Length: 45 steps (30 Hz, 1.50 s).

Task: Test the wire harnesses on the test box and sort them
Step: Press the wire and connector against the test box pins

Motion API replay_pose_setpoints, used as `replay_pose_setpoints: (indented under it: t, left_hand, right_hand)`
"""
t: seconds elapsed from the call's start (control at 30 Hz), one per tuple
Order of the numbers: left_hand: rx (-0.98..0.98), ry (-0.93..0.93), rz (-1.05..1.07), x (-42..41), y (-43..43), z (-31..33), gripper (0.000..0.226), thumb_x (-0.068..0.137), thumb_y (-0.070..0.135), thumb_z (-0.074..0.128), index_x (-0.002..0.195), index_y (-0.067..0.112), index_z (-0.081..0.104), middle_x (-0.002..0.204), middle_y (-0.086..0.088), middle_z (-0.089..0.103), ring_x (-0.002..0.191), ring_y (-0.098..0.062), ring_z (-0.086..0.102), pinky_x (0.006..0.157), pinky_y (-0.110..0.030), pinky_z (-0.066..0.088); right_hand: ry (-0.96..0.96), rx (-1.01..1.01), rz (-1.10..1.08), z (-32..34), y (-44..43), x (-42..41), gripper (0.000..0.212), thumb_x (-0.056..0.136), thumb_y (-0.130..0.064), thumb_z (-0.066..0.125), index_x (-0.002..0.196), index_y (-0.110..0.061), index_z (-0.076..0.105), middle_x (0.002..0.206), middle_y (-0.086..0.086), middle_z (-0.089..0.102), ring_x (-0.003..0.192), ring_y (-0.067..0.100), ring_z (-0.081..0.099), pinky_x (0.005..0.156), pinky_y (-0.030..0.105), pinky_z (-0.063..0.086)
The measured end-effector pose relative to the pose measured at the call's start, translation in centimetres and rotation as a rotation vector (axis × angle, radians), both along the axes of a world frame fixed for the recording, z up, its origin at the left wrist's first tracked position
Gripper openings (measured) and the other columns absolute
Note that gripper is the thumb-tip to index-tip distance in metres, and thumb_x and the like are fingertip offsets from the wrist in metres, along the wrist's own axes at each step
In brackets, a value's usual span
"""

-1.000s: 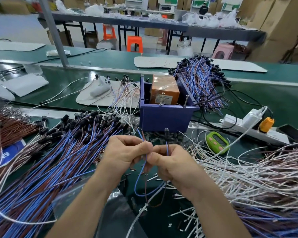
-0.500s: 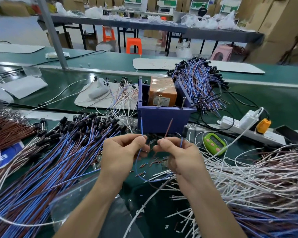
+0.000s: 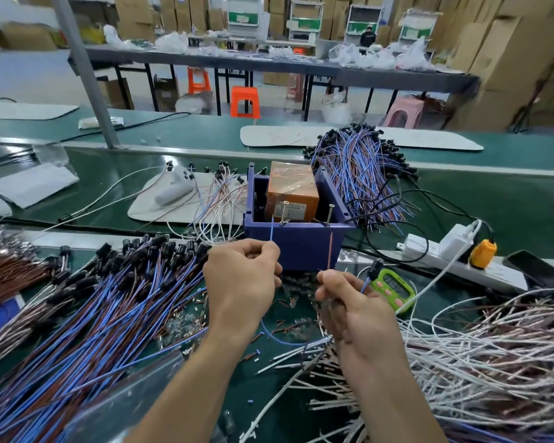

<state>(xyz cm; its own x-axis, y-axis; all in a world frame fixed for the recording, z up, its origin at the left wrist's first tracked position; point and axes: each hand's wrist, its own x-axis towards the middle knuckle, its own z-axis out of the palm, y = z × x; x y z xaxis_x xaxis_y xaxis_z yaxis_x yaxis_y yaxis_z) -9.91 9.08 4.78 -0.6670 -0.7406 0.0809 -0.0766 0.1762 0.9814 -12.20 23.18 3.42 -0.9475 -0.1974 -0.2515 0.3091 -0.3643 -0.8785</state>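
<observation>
Blue wire (image 3: 271, 230) in L hand (image 3: 242, 278), brown wire (image 3: 330, 251) in R hand (image 3: 349, 306)

One cam, head-worn, wide-angle. Faces fwd & down across the green bench (image 3: 493, 199), close over left hand (image 3: 242, 276) and right hand (image 3: 355, 311) pinching a wire harness (image 3: 271, 230) mid-frame. Just beyond, blue test box (image 3: 296, 243); far tables (image 3: 269, 63) in bkgd.

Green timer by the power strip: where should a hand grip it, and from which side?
Probably from above, pinching its two long edges near the middle. The green timer lies flat, screen up; a white cable runs past its lower-right end, and the right hand crowds its left.
</observation>
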Motion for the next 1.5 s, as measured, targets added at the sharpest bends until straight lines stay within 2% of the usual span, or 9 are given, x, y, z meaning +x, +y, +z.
replay_pose_setpoints:
  t: [0.1,0.4,0.5,0.63,0.83,1.1,1.33,1.43,1.5]
  left_hand:
    - [0.017,-0.01,-0.001,-0.3,0.6,-0.2,0.03,0.088,0.02,0.071,0.058,0.021,0.073,0.053,0.004,0.069,0.042,-0.011,0.066,0.042,-0.019,0.046]
    - [0.076,-0.004,0.003,-1.1,0.5,-0.2,0.028,0.088,0.019,0.071,0.06,0.018,0.073,0.052,0.001,0.07,0.041,-0.012,0.065,0.042,-0.019,0.045]
    - [0.095,0.0,-0.022,-1.2,0.5,-0.1,0.028,0.089,0.019,0.071,0.06,0.019,0.073,0.055,0.001,0.071,0.045,-0.014,0.067,0.051,-0.028,0.054]
    - [0.103,0.012,-0.05,-1.3,0.6,-0.1,0.025,0.087,0.021,0.07,0.065,0.033,0.075,0.056,0.001,0.071,0.046,-0.014,0.067,0.058,-0.033,0.058]
    - [0.115,0.008,-0.078,-1.3,0.6,-0.1,0.023,0.086,0.024,0.068,0.066,0.033,0.075,0.056,0.0,0.071,0.047,-0.015,0.068,0.064,-0.039,0.062]
    - [0.144,0.026,-0.088,-1.4,0.6,-0.7,0.022,0.085,0.024,0.068,0.068,0.034,0.076,0.058,-0.001,0.072,0.046,-0.016,0.068,0.059,-0.035,0.058]
    - [0.136,0.068,-0.023,-1.1,0.6,-0.6,0.026,0.089,0.021,0.07,0.067,0.035,0.075,0.056,0.001,0.071,0.044,-0.013,0.065,0.05,-0.029,0.052]
    - [0.045,0.16,0.098,-0.4,0.7,-0.4,0.019,0.083,0.032,0.068,0.065,0.032,0.073,0.05,0.006,0.066,0.035,-0.006,0.051,0.041,-0.021,0.039]
    - [-0.022,0.174,0.069,0.2,1.0,-0.3,0.023,0.081,0.039,0.066,0.063,0.028,0.071,0.049,0.007,0.063,0.037,-0.006,0.047,0.045,-0.023,0.037]
  right_hand:
    - [-0.006,0.029,-0.086,0.1,-0.1,-0.4,0.02,0.088,-0.009,0.074,0.068,-0.014,0.075,0.06,0.008,0.063,0.04,0.009,0.044,0.042,0.019,0.035]
    - [-0.01,0.155,-0.214,0.9,-0.3,-2.5,0.017,0.089,-0.013,0.076,0.073,-0.01,0.072,0.062,0.008,0.068,0.041,0.014,0.031,0.039,0.023,0.029]
    - [0.0,0.174,-0.22,1.2,-0.6,-3.1,0.017,0.088,-0.014,0.077,0.072,-0.012,0.072,0.061,0.006,0.068,0.044,0.015,0.035,0.045,0.026,0.034]
    - [0.013,0.194,-0.22,1.4,-0.9,-3.5,0.017,0.087,-0.012,0.078,0.071,-0.011,0.071,0.058,0.008,0.067,0.034,0.01,0.027,0.035,0.02,0.028]
    - [0.025,0.236,-0.194,1.3,-1.4,-3.9,0.014,0.087,-0.012,0.078,0.074,-0.01,0.073,0.056,0.005,0.067,0.034,0.008,0.031,0.036,0.019,0.028]
    - [0.043,0.244,-0.166,1.1,-1.8,-3.6,0.018,0.086,-0.011,0.078,0.069,-0.011,0.073,0.057,0.005,0.066,0.039,0.006,0.047,0.053,0.029,0.033]
    - [0.012,0.227,-0.202,0.9,-1.0,-3.4,0.013,0.088,-0.012,0.077,0.076,-0.011,0.073,0.059,0.005,0.067,0.044,0.012,0.044,0.037,0.02,0.031]
    - [0.005,0.171,-0.229,1.3,-0.1,-3.3,0.014,0.088,-0.011,0.076,0.074,-0.01,0.073,0.06,0.007,0.067,0.046,0.016,0.035,0.037,0.022,0.027]
    - [0.019,0.164,-0.185,1.8,0.4,-2.9,0.015,0.087,-0.011,0.076,0.073,-0.01,0.074,0.062,0.009,0.067,0.045,0.016,0.032,0.039,0.023,0.026]
